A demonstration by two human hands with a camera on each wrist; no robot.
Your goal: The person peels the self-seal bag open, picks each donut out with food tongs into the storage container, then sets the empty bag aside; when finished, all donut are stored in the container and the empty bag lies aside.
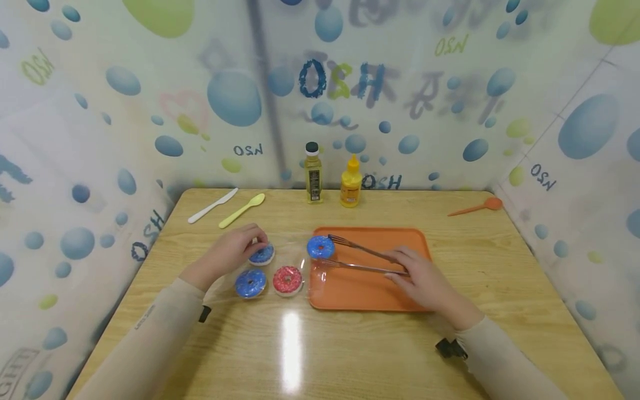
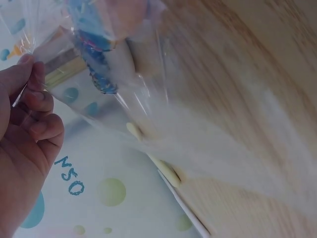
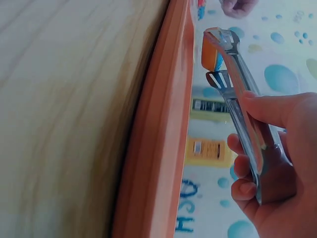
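Observation:
My left hand (image 1: 240,244) pinches the edge of a clear plastic bag (image 2: 198,134) between thumb and fingers, as the left wrist view shows. Inside or under the film are a red sprinkled toy donut (image 1: 287,273) and a blue one (image 1: 244,283); another blue donut (image 1: 262,255) is partly covered by this hand. With my right hand (image 1: 417,278) I grip metal tongs (image 1: 367,268) over the orange tray (image 1: 370,300). Their forked tips lie on either side of a blue donut (image 1: 313,246) at the tray's left edge, and in the right wrist view it overlaps the tips.
At the back of the wooden table (image 1: 375,355) stand an oil bottle (image 1: 313,180) and a yellow squeeze bottle (image 1: 351,186). A white knife (image 1: 212,206) and a yellow spoon (image 1: 242,211) lie back left, an orange spoon (image 1: 492,204) back right. Printed sheeting (image 1: 425,83) encloses the table.

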